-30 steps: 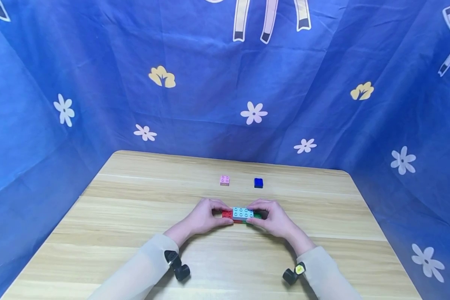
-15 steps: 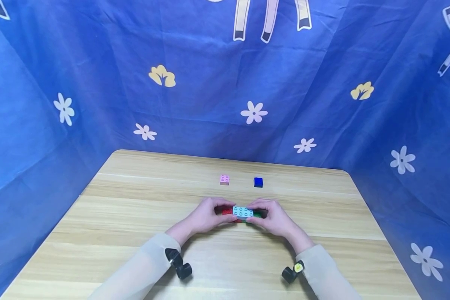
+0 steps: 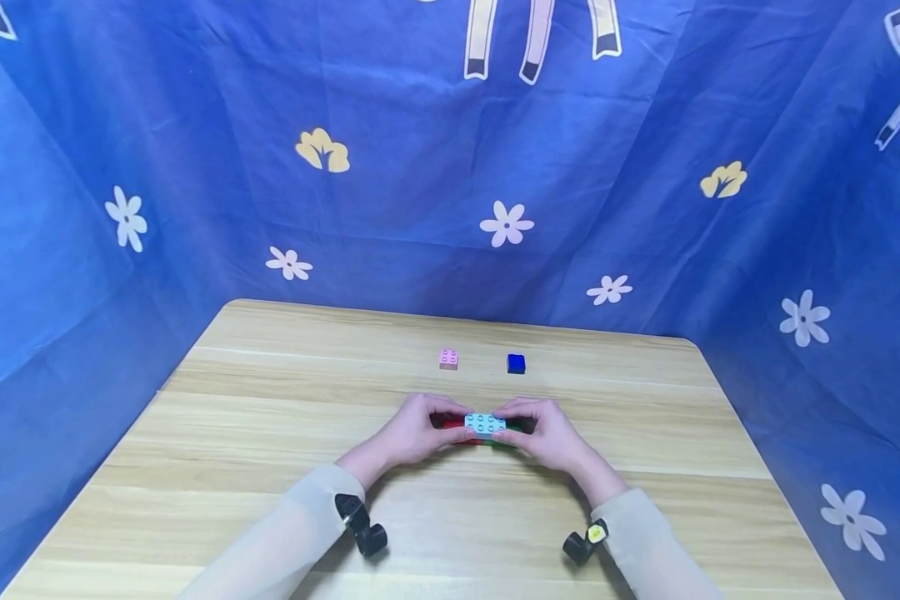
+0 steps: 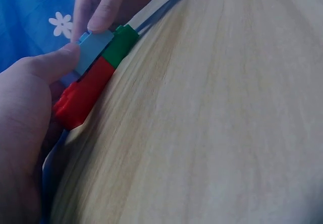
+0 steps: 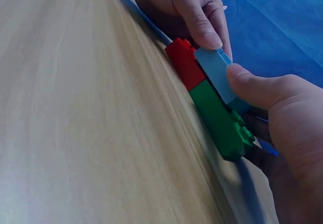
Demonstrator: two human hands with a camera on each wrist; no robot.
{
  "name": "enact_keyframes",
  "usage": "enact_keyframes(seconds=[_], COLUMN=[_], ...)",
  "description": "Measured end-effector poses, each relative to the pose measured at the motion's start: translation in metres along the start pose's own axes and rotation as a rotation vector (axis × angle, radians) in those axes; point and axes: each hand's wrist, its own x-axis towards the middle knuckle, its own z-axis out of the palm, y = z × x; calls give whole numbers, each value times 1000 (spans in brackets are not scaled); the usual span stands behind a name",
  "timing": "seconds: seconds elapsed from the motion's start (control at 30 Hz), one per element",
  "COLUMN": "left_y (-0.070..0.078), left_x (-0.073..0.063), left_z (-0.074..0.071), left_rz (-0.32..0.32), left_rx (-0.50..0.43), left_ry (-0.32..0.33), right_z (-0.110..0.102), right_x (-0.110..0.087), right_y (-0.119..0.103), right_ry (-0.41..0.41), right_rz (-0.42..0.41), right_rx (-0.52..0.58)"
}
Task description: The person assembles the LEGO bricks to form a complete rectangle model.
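Note:
A light blue brick [image 3: 485, 426] lies across the top of a red brick [image 4: 86, 93] and a green brick [image 5: 217, 120], which stand end to end on the table. My left hand [image 3: 418, 430] pinches the light blue brick's left end, thumb on the near side and fingers on the far side. At its right end, my right hand [image 3: 552, 435] pinches it the same way. A dark line shows under the light blue brick in the right wrist view; whether it is fully seated I cannot tell. Fingers partly hide the red and green bricks in the head view.
Farther back on the wooden table [image 3: 307, 358] lie a small pink brick [image 3: 448, 359] and a dark blue brick [image 3: 516, 364]. A blue patterned cloth [image 3: 390, 208] hangs behind the table and at both sides.
My left hand has shifted slightly right, from around the red brick up to the light blue brick's left end. My right hand stays at the right end.

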Motion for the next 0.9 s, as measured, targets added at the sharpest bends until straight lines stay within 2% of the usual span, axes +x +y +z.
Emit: enact_keyframes(seconds=[0.37, 0.53, 0.9], left_y=[2, 1, 0], left_x=[2, 3, 4], left_z=[-1, 0, 0], left_rz=[6, 17, 24], left_rx=[7, 13, 44], left_ry=[-9, -9, -20], right_z=[3, 4, 2], right_x=[0, 1, 0], right_y=[4, 6, 5], right_ry=[28, 25, 17], right_rz=[27, 3, 0], right_rx=[43, 67, 11])
